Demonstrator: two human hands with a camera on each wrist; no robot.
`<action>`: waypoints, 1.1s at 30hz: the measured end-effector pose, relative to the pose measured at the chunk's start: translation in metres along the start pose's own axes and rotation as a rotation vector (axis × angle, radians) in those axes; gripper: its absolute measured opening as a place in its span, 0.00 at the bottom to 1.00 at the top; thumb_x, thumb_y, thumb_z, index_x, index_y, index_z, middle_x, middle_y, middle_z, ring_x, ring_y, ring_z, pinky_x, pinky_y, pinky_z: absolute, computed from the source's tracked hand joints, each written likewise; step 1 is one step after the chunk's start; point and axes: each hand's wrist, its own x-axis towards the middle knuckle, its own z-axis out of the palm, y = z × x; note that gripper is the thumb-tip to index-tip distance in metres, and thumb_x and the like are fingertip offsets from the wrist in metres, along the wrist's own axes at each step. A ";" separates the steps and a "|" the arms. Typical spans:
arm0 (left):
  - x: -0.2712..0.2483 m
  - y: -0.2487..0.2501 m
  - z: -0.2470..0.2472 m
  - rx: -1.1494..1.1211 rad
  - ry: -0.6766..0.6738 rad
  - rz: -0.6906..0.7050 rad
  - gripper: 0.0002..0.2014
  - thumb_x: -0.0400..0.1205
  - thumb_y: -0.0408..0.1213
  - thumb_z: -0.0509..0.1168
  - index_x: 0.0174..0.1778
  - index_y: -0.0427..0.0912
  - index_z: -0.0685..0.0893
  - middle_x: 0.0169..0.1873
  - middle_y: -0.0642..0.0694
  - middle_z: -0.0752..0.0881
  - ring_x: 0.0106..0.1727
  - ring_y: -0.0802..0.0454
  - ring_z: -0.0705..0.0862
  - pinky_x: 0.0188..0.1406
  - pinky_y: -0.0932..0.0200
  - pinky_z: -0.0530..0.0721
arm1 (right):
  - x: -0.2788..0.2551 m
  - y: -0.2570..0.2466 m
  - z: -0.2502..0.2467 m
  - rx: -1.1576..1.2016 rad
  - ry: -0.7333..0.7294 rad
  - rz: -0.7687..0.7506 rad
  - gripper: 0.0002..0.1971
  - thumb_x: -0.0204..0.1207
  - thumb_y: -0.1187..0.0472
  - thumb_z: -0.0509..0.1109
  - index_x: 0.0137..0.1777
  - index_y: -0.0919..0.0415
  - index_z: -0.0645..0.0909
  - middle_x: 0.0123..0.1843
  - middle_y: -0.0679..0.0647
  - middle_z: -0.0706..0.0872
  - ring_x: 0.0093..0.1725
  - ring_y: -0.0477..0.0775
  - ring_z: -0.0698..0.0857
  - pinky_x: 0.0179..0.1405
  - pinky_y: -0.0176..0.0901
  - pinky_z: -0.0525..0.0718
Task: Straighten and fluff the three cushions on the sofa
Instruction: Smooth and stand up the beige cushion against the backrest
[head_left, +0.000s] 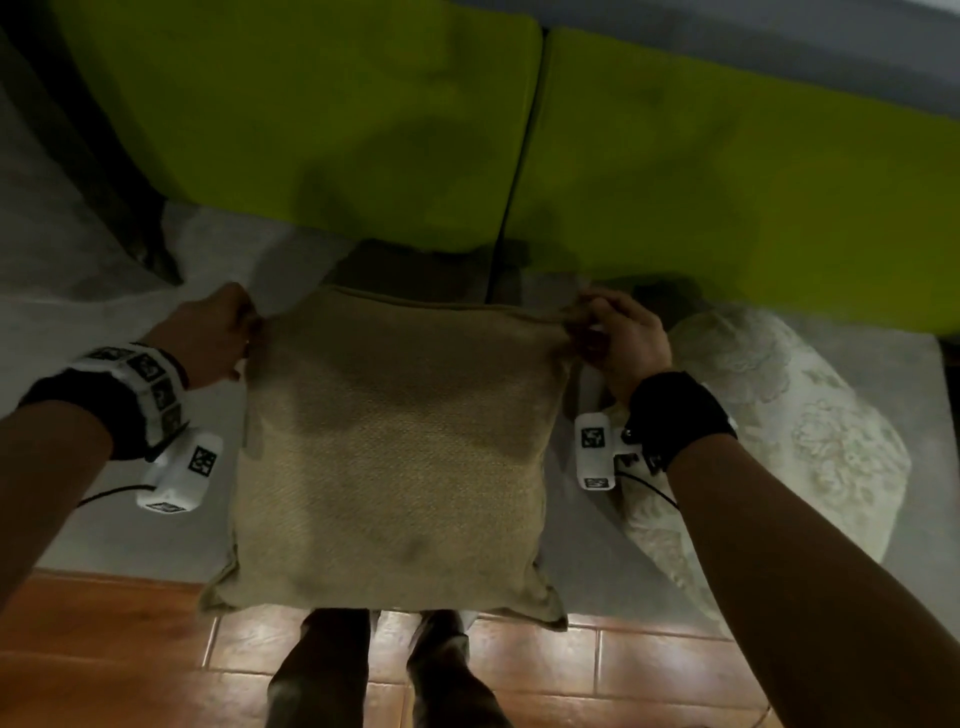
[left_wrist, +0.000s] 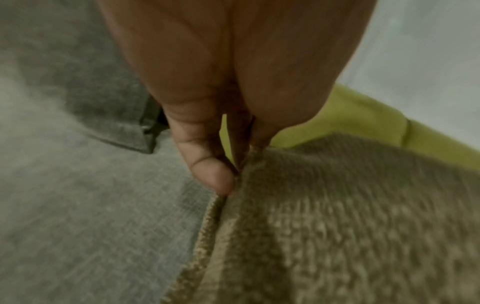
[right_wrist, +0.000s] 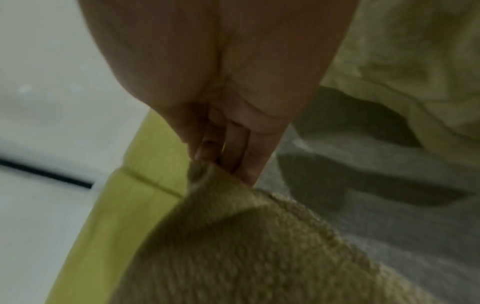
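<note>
Tan cushion (head_left: 395, 447) held up over the grey sofa seat (head_left: 130, 530)
Left hand (head_left: 208, 338) pinches its far-left corner; right hand (head_left: 621, 338) pinches the far-right; floral cushion (head_left: 779, 431) beside the right wrist.

Head camera is looking steeply down from above, taking in both forearms, the tan cushion (head_left: 395, 447), the grey sofa seat (head_left: 130, 530), the green back cushions (head_left: 322, 130) and the tiled floor (head_left: 597, 670) at the bottom edge.

Left wrist camera is looking along the left hand (left_wrist: 233, 82), very near, at the cushion's corner; picture is blurring.

Right wrist camera is looking along the right hand (right_wrist: 221, 82), equally near, at the opposite corner, with the patterned cushion (right_wrist: 415, 61) at upper right.

All three views are sharing the tan cushion, grey seat and green backs.
</note>
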 end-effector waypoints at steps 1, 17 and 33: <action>-0.001 -0.001 -0.002 -0.133 -0.006 -0.097 0.09 0.89 0.37 0.56 0.52 0.35 0.76 0.43 0.35 0.81 0.40 0.39 0.84 0.37 0.44 0.89 | 0.001 0.002 -0.002 0.098 -0.008 0.059 0.10 0.87 0.66 0.65 0.61 0.60 0.86 0.50 0.60 0.90 0.46 0.56 0.91 0.54 0.57 0.89; -0.015 -0.015 -0.020 0.028 -0.266 -0.012 0.11 0.84 0.37 0.66 0.61 0.53 0.82 0.56 0.45 0.87 0.57 0.44 0.85 0.59 0.49 0.82 | -0.002 -0.017 -0.005 -0.560 -0.205 -0.035 0.27 0.61 0.35 0.85 0.54 0.52 0.89 0.53 0.53 0.93 0.55 0.54 0.91 0.57 0.52 0.90; -0.021 0.014 -0.019 -0.629 -0.069 -0.128 0.03 0.81 0.41 0.72 0.43 0.55 0.86 0.48 0.47 0.86 0.51 0.51 0.84 0.53 0.48 0.83 | -0.009 -0.021 -0.023 -0.647 -0.069 -0.245 0.05 0.83 0.61 0.74 0.54 0.60 0.83 0.45 0.54 0.86 0.39 0.41 0.84 0.31 0.21 0.78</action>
